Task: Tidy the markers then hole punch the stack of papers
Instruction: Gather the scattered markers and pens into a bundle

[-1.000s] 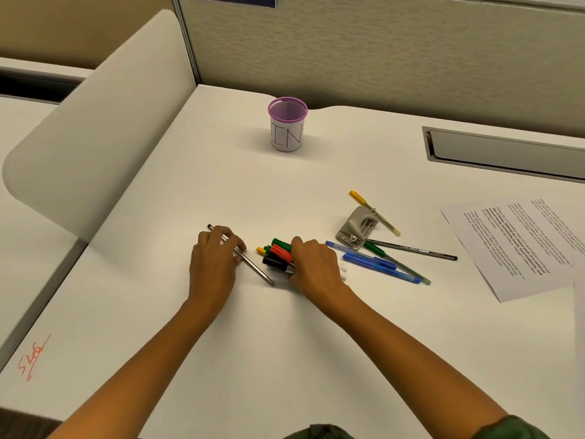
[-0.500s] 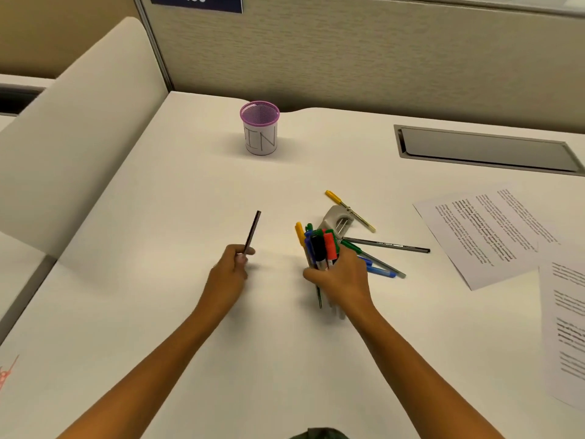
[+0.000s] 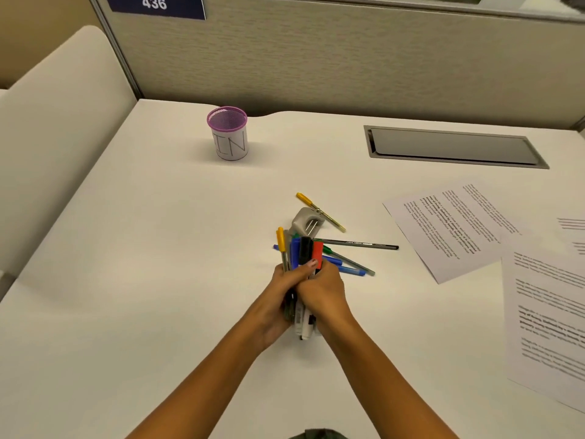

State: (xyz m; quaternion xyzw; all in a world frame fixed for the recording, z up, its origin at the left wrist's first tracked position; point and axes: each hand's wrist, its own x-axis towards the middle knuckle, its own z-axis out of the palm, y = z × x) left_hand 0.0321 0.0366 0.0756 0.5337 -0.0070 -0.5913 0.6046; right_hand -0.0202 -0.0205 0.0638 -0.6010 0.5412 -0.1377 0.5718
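Both hands wrap one bundle of markers (image 3: 300, 253) held upright at the desk's middle, with yellow, blue, black and red caps sticking out above the fingers. My left hand (image 3: 280, 296) grips its left side and my right hand (image 3: 326, 291) its right. Behind the bundle lies a grey hole punch (image 3: 305, 220) with a yellow pen (image 3: 319, 212) across it. A black pen (image 3: 357, 243), a green pen (image 3: 348, 261) and a blue pen (image 3: 345, 269) lie loose to the right. A purple mesh cup (image 3: 228, 133) labelled "IN" stands far left. Printed papers (image 3: 452, 228) lie at the right.
More printed sheets (image 3: 550, 315) lie by the desk's right edge. A grey cable tray lid (image 3: 452, 145) is set into the desk at the back right. A cubicle wall runs along the back and a curved white divider (image 3: 57, 128) stands on the left.
My left hand has come right with its dark pen and joined my right hand on the bundle. The bundle now stands a little more upright.
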